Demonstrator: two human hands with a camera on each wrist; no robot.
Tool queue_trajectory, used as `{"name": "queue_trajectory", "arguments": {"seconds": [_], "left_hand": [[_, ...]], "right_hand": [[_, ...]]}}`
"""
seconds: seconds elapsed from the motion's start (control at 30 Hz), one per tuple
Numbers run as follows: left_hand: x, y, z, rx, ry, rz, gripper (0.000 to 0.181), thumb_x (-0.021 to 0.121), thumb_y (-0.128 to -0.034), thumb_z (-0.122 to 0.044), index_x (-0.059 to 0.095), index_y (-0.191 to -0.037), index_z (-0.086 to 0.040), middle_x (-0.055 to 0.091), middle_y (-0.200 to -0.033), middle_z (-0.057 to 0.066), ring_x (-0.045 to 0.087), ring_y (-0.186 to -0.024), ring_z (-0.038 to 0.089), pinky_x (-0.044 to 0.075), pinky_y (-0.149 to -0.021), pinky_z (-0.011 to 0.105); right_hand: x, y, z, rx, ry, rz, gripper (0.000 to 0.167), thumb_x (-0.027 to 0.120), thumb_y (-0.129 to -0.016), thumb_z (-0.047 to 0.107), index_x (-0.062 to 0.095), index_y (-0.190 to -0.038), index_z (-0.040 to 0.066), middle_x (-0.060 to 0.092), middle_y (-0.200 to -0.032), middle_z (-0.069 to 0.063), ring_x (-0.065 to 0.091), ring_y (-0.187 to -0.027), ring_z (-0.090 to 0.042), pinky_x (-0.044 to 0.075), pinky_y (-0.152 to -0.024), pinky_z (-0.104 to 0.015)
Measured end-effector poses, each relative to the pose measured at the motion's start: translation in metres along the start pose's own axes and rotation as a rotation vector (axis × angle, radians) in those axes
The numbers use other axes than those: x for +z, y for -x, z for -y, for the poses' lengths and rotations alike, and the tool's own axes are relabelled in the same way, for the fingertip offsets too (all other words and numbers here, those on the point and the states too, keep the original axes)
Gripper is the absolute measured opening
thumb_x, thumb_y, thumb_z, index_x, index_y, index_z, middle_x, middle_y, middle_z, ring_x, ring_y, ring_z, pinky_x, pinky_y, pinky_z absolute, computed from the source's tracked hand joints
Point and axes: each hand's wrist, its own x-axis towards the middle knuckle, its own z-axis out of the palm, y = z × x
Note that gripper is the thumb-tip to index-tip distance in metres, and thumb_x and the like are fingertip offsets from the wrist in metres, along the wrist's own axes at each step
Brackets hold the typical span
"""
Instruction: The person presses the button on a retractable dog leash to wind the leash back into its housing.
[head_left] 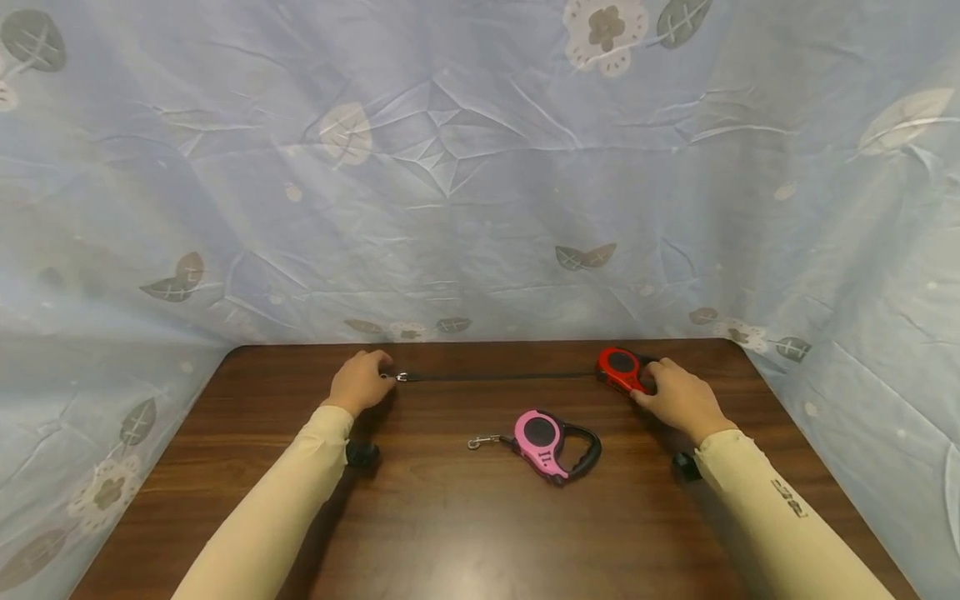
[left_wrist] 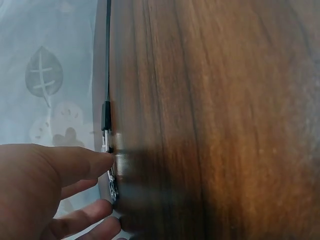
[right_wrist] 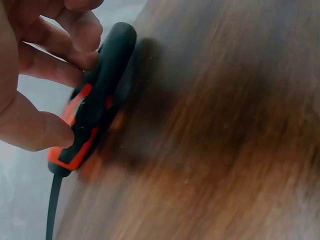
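On table (head_left: 420, 517), hands (head_left: 360, 382) partly covering clip (head_left: 402, 377), red leash (head_left: 618, 367)

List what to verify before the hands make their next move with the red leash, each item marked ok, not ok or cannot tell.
1. Right hand on the red leash: ok, thumb on its case, fingers at its handle.
2. Left hand at the metal clip: ok, though how firm the grip is does not show.
3. Cord straight between the hands: ok, no visible knot.
4. Cord locked at the case: cannot tell, no view shows it.
5. Pink leash away from the cord: ok, it lies apart, nearer the person.
6. A hand free for the pink leash: not ok, both are at the red one.
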Motion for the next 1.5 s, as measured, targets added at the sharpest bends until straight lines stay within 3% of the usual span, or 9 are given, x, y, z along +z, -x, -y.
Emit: {"name": "queue_trajectory", "arguments": {"seconds": [0.37, 0.63, 0.87, 1.1, 1.3, 1.5], "left_hand": [[0.002, 0.000, -0.003, -0.007, -0.018, -0.015, 0.036, 0.075, -0.0958, -0.022, 0.072, -0.128, -0.007, 0.059, -0.133, 0.025, 0.056, -0.120, 0.049, 0.052, -0.095, 0.063], [0.005, 0.001, -0.002, -0.023, -0.020, -0.068, 0.029, 0.079, -0.0934, -0.024, 0.078, -0.119, -0.011, 0.064, -0.124, 0.021, 0.062, -0.113, 0.044, 0.056, -0.088, 0.060], [0.007, 0.001, -0.003, -0.011, -0.030, -0.103, 0.021, 0.080, -0.0921, -0.022, 0.081, -0.109, -0.010, 0.068, -0.119, 0.020, 0.066, -0.105, 0.042, 0.059, -0.080, 0.056], [0.009, 0.001, 0.000, -0.018, -0.021, -0.098, 0.013, 0.079, -0.0930, -0.020, 0.081, -0.101, -0.010, 0.069, -0.116, 0.017, 0.068, -0.101, 0.037, 0.060, -0.075, 0.050], [0.009, 0.004, 0.000, 0.000, 0.006, -0.101, 0.010, 0.077, -0.0943, -0.019, 0.078, -0.092, -0.009, 0.070, -0.106, 0.014, 0.066, -0.087, 0.030, 0.058, -0.069, 0.044], [0.013, 0.006, -0.001, 0.046, -0.053, -0.070, 0.019, 0.067, -0.1014, -0.015, 0.073, -0.086, -0.005, 0.062, -0.114, 0.024, 0.059, -0.100, 0.040, 0.053, -0.072, 0.047]], "right_hand": [[0.009, -0.006, -0.007, -0.019, -0.003, 0.072, 0.047, 0.078, -0.092, 0.035, 0.069, -0.116, -0.005, 0.063, -0.102, -0.015, 0.063, -0.081, -0.027, 0.055, -0.070, -0.053], [0.012, -0.008, -0.011, -0.041, 0.001, 0.062, 0.043, 0.078, -0.093, 0.033, 0.070, -0.116, -0.003, 0.062, -0.099, -0.011, 0.062, -0.081, -0.025, 0.055, -0.070, -0.052], [0.011, -0.007, -0.010, -0.045, 0.007, 0.056, 0.043, 0.078, -0.092, 0.032, 0.070, -0.116, -0.003, 0.063, -0.101, -0.014, 0.065, -0.086, -0.031, 0.055, -0.074, -0.057], [0.011, -0.005, -0.006, -0.053, 0.000, 0.063, 0.046, 0.078, -0.092, 0.031, 0.069, -0.119, -0.006, 0.065, -0.109, -0.021, 0.067, -0.097, -0.040, 0.055, -0.083, -0.061], [0.013, -0.003, -0.006, -0.051, -0.016, 0.073, 0.049, 0.077, -0.093, 0.031, 0.067, -0.122, -0.008, 0.065, -0.112, -0.024, 0.067, -0.101, -0.044, 0.054, -0.086, -0.062], [0.015, -0.001, -0.009, -0.038, -0.011, 0.078, 0.052, 0.076, -0.095, 0.034, 0.066, -0.125, -0.006, 0.065, -0.117, -0.024, 0.066, -0.104, -0.046, 0.054, -0.087, -0.063]]}}
